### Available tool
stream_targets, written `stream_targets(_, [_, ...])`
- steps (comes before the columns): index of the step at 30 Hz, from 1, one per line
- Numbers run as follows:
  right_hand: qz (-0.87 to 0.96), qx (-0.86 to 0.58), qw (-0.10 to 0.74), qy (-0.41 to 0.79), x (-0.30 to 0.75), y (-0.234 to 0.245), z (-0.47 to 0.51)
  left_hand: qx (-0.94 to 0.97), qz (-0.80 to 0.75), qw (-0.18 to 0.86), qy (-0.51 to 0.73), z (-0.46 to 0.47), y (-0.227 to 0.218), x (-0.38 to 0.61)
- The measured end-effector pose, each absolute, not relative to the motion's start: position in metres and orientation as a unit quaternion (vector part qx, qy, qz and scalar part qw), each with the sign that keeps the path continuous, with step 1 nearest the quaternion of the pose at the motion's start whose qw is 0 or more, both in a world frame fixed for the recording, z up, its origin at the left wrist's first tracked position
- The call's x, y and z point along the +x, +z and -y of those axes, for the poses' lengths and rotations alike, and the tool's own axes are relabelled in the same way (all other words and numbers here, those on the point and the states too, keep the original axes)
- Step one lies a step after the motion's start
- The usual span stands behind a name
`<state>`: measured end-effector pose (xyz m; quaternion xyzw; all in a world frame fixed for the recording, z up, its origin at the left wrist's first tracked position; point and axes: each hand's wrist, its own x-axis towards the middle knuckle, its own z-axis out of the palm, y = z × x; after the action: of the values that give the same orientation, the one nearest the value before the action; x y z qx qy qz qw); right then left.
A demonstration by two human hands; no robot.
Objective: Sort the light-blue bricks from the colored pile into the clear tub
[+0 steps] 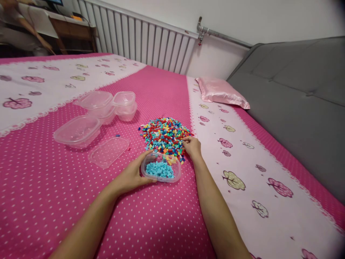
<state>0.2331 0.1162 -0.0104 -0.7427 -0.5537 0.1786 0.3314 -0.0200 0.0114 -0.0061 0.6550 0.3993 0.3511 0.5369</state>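
Observation:
My left hand (137, 171) is wrapped round the left end of a clear plastic container (177, 172), which tilts toward me at the near edge of the pile. Inside it lies a heap of light blue toy bricks (159, 169). A pile of small mixed-colour toy bricks (164, 133) spreads over the bed just beyond. At the pile's right edge is my right hand (192, 146), its fingers pinched together on the bricks. Whatever sits between those fingertips is too small to make out.
Several clear containers (78, 130) stand to the left, some stacked. A flat clear lid (109, 153) lies nearer, with stray bricks beside it. A pink pillow (222, 92) rests by the grey headboard (293, 79). A radiator (140, 37) lines the wall; another person (24, 25) is at the far left.

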Motion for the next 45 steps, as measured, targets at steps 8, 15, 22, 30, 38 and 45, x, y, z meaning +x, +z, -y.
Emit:
stream_targets(8, [0.589,-0.747,0.275,0.137,0.233,-0.007,-0.113,0.670,-0.401,0.520,0.346,-0.012,-0.007,-0.020])
stream_targets(15, [0.601,-0.718,0.315,0.153,0.236,-0.014,-0.115,0.663,-0.397,0.532,0.346,-0.012,-0.009,-0.021])
stream_targets(22, [0.510,-0.706,0.420,0.257,0.234,-0.013,-0.117,0.659,-0.395,0.538,0.347,-0.012,-0.009,-0.021])
stream_targets(30, [0.286,-0.537,0.601,0.518,0.242,0.001,-0.120,0.664,-0.374,0.547,0.345,-0.011,-0.004,-0.020])
stream_targets(38, [0.216,-0.493,0.597,0.595,0.241,0.013,-0.117,0.665,-0.382,0.540,0.347,-0.013,-0.009,-0.021])
stream_targets(45, [0.119,-0.419,0.627,0.646,0.243,0.018,-0.113,0.674,-0.378,0.535,0.341,-0.012,-0.008,-0.021])
